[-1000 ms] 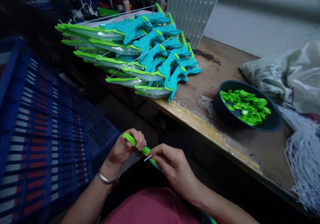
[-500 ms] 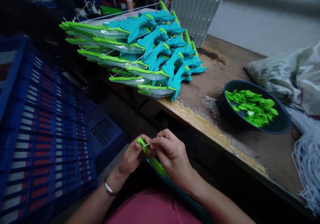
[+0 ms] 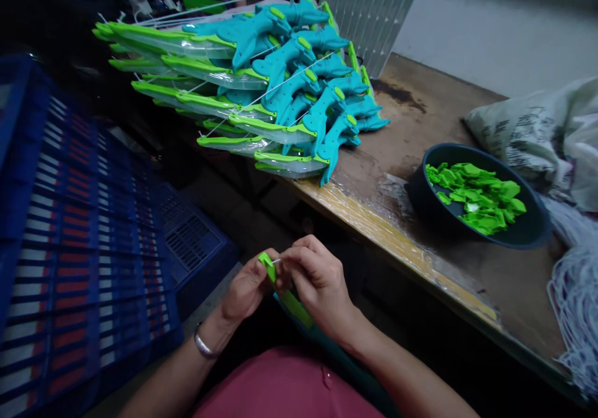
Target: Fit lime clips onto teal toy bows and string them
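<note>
The left hand [image 3: 245,288] grips a lime-green plastic bow limb [image 3: 268,268] near its tip, probably light, stiff and steadiest held there, the limb running beneath the right hand [image 3: 320,284], which pinches a thin, likely limp white cord [image 3: 276,260] beside that tip.

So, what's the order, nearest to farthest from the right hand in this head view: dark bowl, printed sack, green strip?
1. Green strip: held in the left hand.
2. Dark bowl: on the table, to the right.
3. Printed sack: beyond the bowl.
</note>
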A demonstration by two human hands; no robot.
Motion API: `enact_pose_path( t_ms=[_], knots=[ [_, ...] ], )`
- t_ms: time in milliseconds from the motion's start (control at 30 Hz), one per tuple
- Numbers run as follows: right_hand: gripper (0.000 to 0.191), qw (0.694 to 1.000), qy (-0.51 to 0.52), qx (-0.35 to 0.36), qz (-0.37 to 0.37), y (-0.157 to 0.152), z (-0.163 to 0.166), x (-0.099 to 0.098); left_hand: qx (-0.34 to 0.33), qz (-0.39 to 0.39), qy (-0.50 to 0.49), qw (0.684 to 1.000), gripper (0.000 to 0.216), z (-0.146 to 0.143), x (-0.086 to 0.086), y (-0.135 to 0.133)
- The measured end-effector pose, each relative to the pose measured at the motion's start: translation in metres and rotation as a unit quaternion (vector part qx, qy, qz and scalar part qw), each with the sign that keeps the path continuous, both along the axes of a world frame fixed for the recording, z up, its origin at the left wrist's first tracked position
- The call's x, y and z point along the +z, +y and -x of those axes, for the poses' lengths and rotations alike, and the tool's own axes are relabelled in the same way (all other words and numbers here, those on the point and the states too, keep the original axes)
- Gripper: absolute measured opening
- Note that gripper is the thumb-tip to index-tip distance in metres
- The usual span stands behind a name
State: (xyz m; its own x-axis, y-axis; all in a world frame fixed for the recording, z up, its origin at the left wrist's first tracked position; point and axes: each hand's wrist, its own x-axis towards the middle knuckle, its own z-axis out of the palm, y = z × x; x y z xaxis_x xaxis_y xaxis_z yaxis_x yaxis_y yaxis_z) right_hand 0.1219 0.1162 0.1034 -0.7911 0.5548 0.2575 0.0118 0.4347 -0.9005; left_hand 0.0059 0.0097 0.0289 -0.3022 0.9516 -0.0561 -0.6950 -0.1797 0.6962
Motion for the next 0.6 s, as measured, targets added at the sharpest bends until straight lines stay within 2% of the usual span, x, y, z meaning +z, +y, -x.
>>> enact_pose_path(
  t_ms=[267,433,600],
  knots=[
    [0.019,0.998,0.011,0.002,0.069,0.0047,0.0051,-0.001,-0.005,0.002,-0.006,1.0,0.04,0.0024,-0.003,-0.0004],
    [0.014,0.986,0.011,0.012,0.165,0.004,0.0035,-0.0015,-0.007,-0.003,-0.005,1.0,0.04,0.0018,-0.0001,0.0009],
    [0.01,0.976,0.013,0.011,0.218,0.0047,0.0052,-0.0013,-0.011,-0.006,-0.003,1.0,0.041,0.0021,0.0005,0.0011]
  ],
)
